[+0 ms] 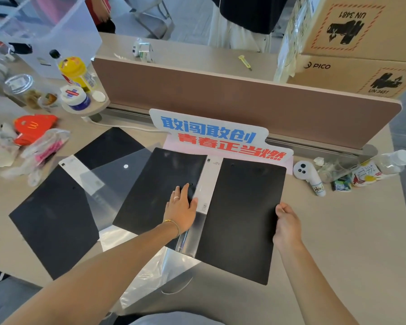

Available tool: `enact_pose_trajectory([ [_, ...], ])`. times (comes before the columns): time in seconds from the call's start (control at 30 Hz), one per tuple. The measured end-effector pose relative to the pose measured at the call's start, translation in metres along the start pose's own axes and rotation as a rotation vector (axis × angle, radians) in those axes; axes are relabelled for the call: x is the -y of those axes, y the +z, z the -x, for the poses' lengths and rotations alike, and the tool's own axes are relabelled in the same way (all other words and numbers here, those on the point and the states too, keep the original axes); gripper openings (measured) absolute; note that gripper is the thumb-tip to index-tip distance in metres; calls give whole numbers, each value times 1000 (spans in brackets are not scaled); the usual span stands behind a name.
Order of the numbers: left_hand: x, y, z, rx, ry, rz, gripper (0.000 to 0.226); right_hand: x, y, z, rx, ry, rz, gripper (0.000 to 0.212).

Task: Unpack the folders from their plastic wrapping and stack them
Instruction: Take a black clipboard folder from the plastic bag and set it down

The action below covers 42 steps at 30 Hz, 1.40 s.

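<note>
L hand (182, 207) flat, open on left folder (159, 191) | R hand (287, 225) pinching right folder (242, 221) edge | long axes run away from person, side-by-side

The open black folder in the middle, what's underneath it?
Clear plastic wrapping sticks out beneath the open black folder at its near-left corner; anything else under it is hidden.

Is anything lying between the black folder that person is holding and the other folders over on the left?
Nothing solid. The right hand grips the open folder and the left hand presses on it. Only loose clear plastic wrapping lies in the gap before the folders on the left.
</note>
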State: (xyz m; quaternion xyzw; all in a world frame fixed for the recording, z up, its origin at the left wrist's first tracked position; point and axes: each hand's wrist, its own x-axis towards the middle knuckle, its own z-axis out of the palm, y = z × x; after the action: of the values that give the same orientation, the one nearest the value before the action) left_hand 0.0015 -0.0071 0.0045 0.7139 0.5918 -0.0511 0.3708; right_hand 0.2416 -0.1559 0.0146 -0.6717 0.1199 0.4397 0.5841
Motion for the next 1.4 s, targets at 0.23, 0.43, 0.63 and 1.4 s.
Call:
enact_pose_trajectory([
  [0.23,-12,-42,24,-210,51,120,60,0,24,18,180,59,-187,31],
  [0.43,-5,-106,56,-235,65,311,61,-11,83,41,328,64,-218,27],
  [0.63,9,-164,81,-305,27,375,55,-22,148,61,423,19,-149,31],
  [1.4,11,-169,95,-530,166,487,32,-13,157,85,556,-260,263,62],
])
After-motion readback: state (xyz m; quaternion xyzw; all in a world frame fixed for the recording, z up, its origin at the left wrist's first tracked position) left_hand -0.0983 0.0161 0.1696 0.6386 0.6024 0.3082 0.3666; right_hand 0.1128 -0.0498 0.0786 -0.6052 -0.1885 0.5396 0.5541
